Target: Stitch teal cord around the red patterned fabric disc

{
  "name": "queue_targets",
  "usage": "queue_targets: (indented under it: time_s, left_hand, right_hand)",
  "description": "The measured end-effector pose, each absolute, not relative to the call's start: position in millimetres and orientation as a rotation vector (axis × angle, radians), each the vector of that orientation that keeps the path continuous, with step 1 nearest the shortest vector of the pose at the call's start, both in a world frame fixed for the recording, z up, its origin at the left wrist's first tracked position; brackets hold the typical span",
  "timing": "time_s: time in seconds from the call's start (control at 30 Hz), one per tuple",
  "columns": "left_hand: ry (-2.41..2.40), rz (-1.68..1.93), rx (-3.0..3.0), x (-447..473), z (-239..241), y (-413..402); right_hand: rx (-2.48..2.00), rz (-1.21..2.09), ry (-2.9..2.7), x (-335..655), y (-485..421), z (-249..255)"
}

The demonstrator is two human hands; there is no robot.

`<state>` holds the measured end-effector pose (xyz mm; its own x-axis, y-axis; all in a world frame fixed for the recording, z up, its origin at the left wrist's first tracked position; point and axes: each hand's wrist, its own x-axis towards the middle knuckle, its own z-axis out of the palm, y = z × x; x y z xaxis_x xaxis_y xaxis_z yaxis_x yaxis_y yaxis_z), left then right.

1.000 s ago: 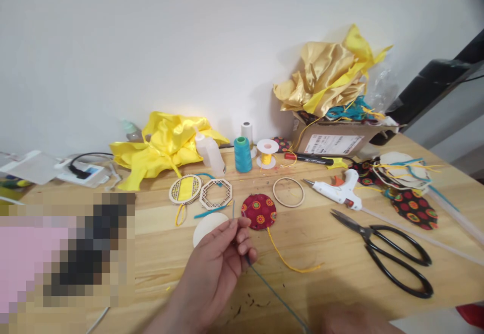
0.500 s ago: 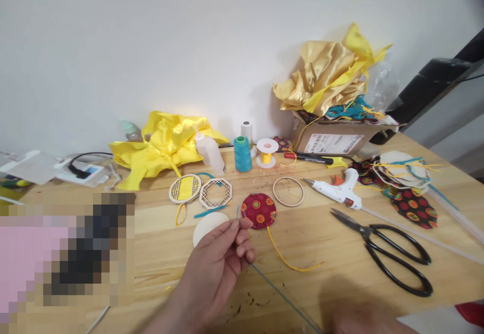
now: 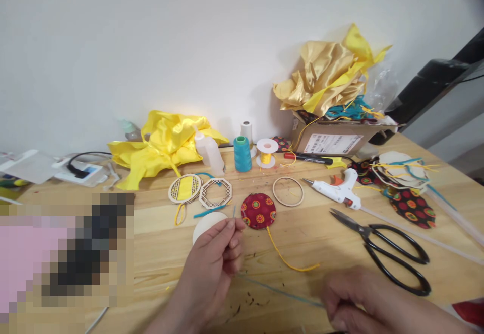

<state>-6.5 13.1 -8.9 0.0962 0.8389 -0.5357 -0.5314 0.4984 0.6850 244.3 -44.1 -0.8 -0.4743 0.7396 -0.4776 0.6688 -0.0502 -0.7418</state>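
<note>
My left hand (image 3: 212,268) is closed in a pinch on one end of a thin teal cord (image 3: 276,289), whose tip sticks up past my fingertips. The cord runs low across the wooden table (image 3: 302,246) to my right hand (image 3: 359,301), which is curled closed on its other end at the bottom edge. Just beyond my left fingers lie a plain white disc (image 3: 206,223) and a red patterned fabric disc (image 3: 258,211) with a yellow cord (image 3: 287,259) trailing from it.
Black scissors (image 3: 385,251) and a white glue gun (image 3: 338,189) lie to the right. A wooden ring (image 3: 288,191), two lattice wooden frames (image 3: 215,193), thread spools (image 3: 242,153), yellow fabric (image 3: 162,145) and a cardboard box (image 3: 333,140) stand farther back. A blurred patch covers the left.
My right hand has risen into view at the bottom right, drawing the teal cord flatter and farther right. My left hand has shifted slightly left, keeping its pinch.
</note>
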Motion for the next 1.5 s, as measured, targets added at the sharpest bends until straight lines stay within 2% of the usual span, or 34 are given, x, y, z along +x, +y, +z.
queue_targets:
  time_s: [0.1, 0.2, 0.37, 0.57, 0.63, 0.9, 1.1, 1.37, 1.43, 1.5]
  left_hand:
    - [1.106, 1.035, 0.388, -6.4, -7.9, 12.4]
    - [1.135, 1.025, 0.447, -5.1, -8.3, 12.1]
    - [1.192, 1.011, 0.604, -3.6, -11.8, 9.1]
    - [1.248, 0.995, 0.895, -2.2, -13.3, 6.6]
    - [1.260, 0.974, 0.947, -1.0, -12.4, 6.5]
    - [1.256, 0.925, 0.904, 0.9, -16.5, 4.2]
    - [1.139, 0.999, 0.538, 2.7, -17.2, 6.2]
    - [1.178, 0.998, 0.486, 4.5, -17.4, 7.0]
    - [1.188, 0.998, 0.506, 3.0, -18.0, 6.7]
    - [1.198, 1.005, 0.513, 1.2, -18.4, 6.8]
  right_hand:
    - [-1.571, 1.579, -2.091, 228.0, -22.4, 14.2]
    - [-1.378, 1.658, -2.070, 211.6, -3.1, 19.9]
    - [-1.336, 1.134, -2.031, 180.7, 23.0, 15.4]
    - [-1.265, 1.702, -1.554, 145.8, 45.3, -0.4]
    - [-1.245, 1.799, -1.386, 139.7, 47.4, -5.0]
    - [-1.241, 1.816, -1.084, 132.2, 46.7, -16.0]
    - [-1.266, 1.780, -1.116, 134.3, 46.9, -18.8]
    - [-1.316, 1.653, -1.295, 133.0, 50.4, -19.3]
    - [-1.357, 1.455, -1.469, 139.3, 50.0, -13.6]
    - [-1.464, 1.114, -1.704, 155.6, 45.7, -5.6]
